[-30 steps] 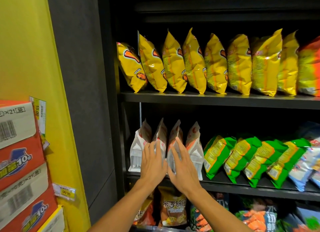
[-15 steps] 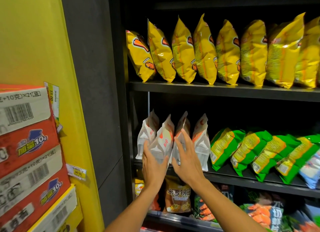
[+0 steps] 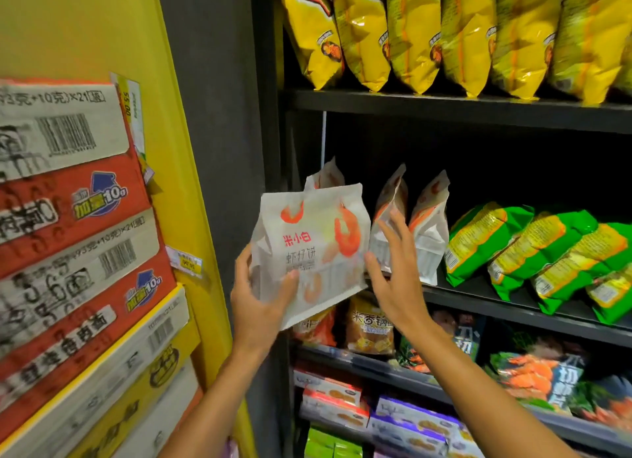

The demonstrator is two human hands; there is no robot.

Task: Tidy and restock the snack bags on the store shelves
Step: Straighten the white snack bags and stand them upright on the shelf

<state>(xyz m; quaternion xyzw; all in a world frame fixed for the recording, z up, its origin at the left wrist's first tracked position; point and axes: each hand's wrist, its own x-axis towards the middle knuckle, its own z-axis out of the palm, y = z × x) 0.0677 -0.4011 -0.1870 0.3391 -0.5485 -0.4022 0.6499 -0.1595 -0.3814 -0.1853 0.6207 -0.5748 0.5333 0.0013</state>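
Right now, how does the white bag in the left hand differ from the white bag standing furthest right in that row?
The held white bag is off the shelf, tilted, its printed front toward the camera, gripped by the left hand. The rightmost white bag stands upright on the shelf, turned edge-on, with no hand on it. Both are white pouches with orange shrimp print.

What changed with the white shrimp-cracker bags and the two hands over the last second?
The left hand has pulled one white shrimp bag out of the row and holds it in front of the shelf, face toward the camera. The right hand, earlier flat on the row, now has open fingers by that bag's right edge. Three white bags remain standing on the middle shelf; the green bags and yellow bags lie as before.
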